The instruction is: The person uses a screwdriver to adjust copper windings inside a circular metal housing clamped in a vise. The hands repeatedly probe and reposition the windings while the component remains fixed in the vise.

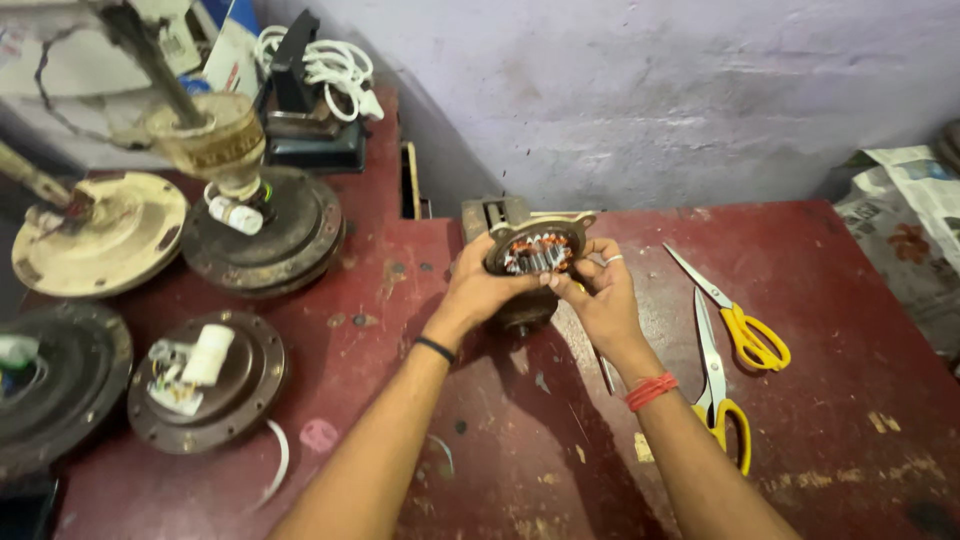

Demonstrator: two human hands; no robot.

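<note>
My left hand (478, 288) grips a small round motor housing (535, 250) with copper windings showing inside, holding it tilted above the dark red table (820, 260). My right hand (603, 295) holds the housing's right side, fingers curled at its rim, a ring on one finger. A black band sits on my left wrist and red thread on my right wrist. A thin metal rod lies on the table under my right forearm.
Two yellow-handled scissors (735, 320) lie to the right. Several ceiling fan motors (262, 235) and a cream fan cover (95, 235) stand at left. White cable (335, 68) and newspaper (905, 210) sit at the edges.
</note>
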